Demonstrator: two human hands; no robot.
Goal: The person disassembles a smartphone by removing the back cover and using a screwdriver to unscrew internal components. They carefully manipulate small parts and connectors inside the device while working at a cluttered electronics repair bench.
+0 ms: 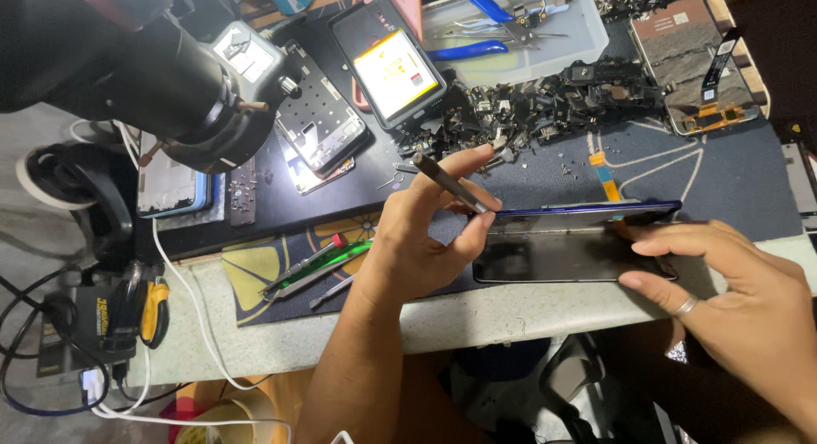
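Observation:
My left hand grips a slim dark metal prying tool, its tip at the left end of a smartphone being parted. The phone's blue back cover is lifted above the dark screen part, which lies at the table's front edge. My right hand, a ring on one finger, holds the phone's right end with the fingers over the glass and the thumb by the cover.
A microscope looms at upper left over a lit phone frame. Another phone with a yellow screen lies behind it. A heap of small black parts, a tray of pliers, tweezers and cables surround the mat.

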